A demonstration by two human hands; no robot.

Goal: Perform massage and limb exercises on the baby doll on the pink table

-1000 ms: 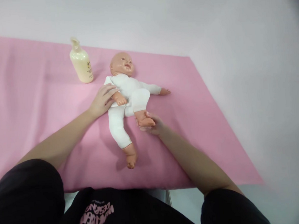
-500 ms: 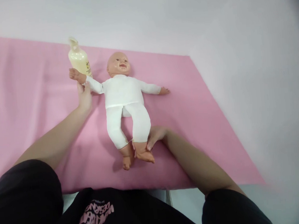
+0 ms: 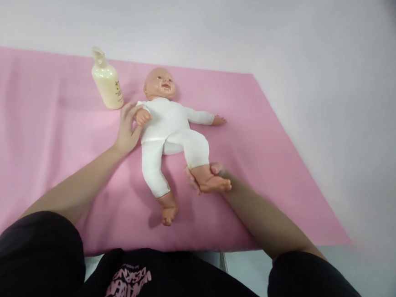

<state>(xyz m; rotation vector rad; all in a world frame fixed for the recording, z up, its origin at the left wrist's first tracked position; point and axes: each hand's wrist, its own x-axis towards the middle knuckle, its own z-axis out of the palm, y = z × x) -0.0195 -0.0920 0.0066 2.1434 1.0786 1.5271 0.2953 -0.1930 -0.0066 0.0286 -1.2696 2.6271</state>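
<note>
A baby doll with a white cloth body lies on its back, its bald head away from me. My left hand is closed around the doll's arm on the left, which is bent in against its chest. The doll's hand shows between my thumb and fingers. My right hand grips the doll's lower leg on the right from beneath, lifting it and turning it outward. Much of that hand is hidden behind the leg. The other leg rests on the pink sheet, and the other arm is stretched out to the right.
A pump bottle of pale yellow liquid stands just beyond my left hand. The pink sheet covers the table, with its right edge slanting down toward me. White floor or wall surrounds it.
My left hand has brought the doll's outstretched arm in to its chest. My right hand has raised the doll's leg and swung it to the right, apart from the other leg.
</note>
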